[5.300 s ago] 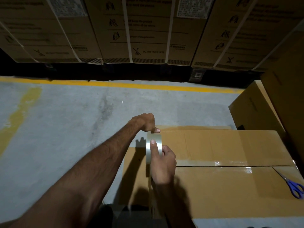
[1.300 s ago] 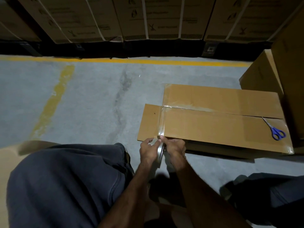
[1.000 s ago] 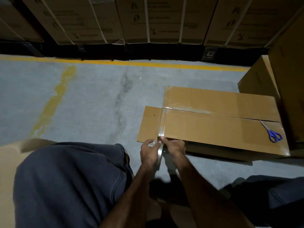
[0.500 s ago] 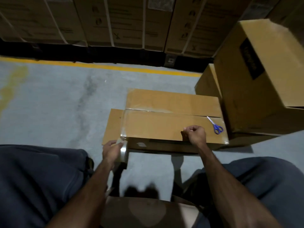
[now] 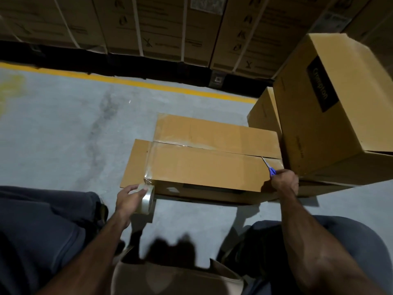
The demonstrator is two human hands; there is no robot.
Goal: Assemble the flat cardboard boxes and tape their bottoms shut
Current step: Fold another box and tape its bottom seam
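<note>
A brown cardboard box point(image 5: 204, 165) lies on the concrete floor with its flaps up. Clear tape runs along its centre seam and across its left end. My left hand point(image 5: 128, 199) grips a roll of clear tape point(image 5: 147, 200) at the box's near left corner, with a strip still running from the roll up onto the box. My right hand point(image 5: 285, 180) is at the near right corner, its fingers closed over the blue handles of the scissors point(image 5: 269, 167). The scissor blades point away along the seam.
A big brown box with a black label point(image 5: 331, 107) stands right of the work box, a smaller one point(image 5: 264, 116) behind it. Strapped cartons point(image 5: 161, 26) line the back past a yellow floor line point(image 5: 136, 83). My knees frame the bottom; more cardboard point(image 5: 176, 279) lies between them.
My right hand left the tape roll, swung right along the box and closed on the scissors. My left hand still holds the roll at the near left corner. The view turned right.
</note>
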